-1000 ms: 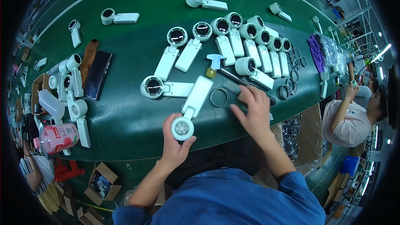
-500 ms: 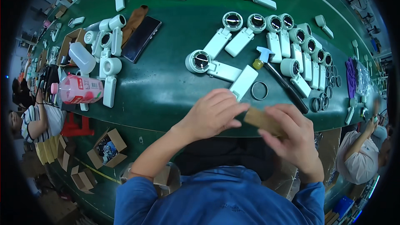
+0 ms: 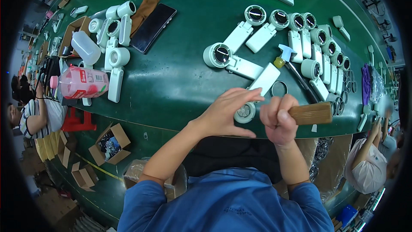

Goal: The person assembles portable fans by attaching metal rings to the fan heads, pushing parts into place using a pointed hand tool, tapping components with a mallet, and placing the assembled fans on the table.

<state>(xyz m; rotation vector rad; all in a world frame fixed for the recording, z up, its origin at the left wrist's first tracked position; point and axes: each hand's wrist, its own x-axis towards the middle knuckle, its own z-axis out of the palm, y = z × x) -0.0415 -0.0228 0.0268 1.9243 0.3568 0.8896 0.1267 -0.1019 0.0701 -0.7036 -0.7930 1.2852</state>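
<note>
Handheld fans [image 3: 295, 43]: pale, ranged over the green table [image 3: 167, 83], clustered thickest at far right, mostly with black round faces.
Fan at hand [image 3: 267, 76]: lying slantwise near the table's front edge, handle pointing away and rightward, silvery round head toward the body, set between both hands; partly covered by left fingertips.
Left hand [image 3: 223, 111]: spread in a curve about that head, with fingers over the handle's near end and thumb well apart below; cannot tell whether touching.
Right hand [image 3: 281, 118]: closed in a fist around the wooden block, just right of the head.
Pink bottle [image 3: 81, 83]: on its side at far left.
Black phone [image 3: 153, 28]: flat, beyond the bottle.
Dark rod [image 3: 303, 81]: lying behind the fist.
Wooden block [image 3: 313, 113]: gripped, jutting rightward.
Dark ring [image 3: 287, 87]: flat, beside the handle.
</note>
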